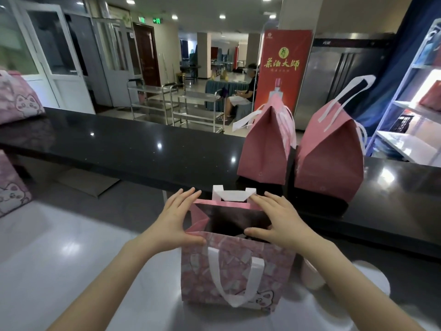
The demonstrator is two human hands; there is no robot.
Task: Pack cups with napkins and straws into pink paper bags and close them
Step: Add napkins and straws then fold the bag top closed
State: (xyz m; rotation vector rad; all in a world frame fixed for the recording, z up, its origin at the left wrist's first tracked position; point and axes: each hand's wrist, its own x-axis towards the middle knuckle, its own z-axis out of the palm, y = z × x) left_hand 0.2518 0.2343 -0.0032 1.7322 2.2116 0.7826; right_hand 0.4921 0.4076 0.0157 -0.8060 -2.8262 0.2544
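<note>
The pink paper bag point(238, 271) stands between the left hand point(176, 220) and right hand point(279, 222), both spread wide, straight fingers on its far rim, thumbs on the near; light, crease-prone paper, probably best squeezed gently at the top edges.

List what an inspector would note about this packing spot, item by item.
Surface: pale counter in front, black ledge behind.
Job's things: open bag stands on the counter, contents too dark to tell; closed bag and second closed bag on the ledge, right.
Clutter: more bags at the left edge; pale pink object right of the open bag, unclear what.
Grippers (hands): left hand and right hand span the open bag's mouth, thumbs on near rim, fingers at far rim.
Cables: nothing seen.
Surroundings: red banner, steel carts, seated person, shelf.
</note>
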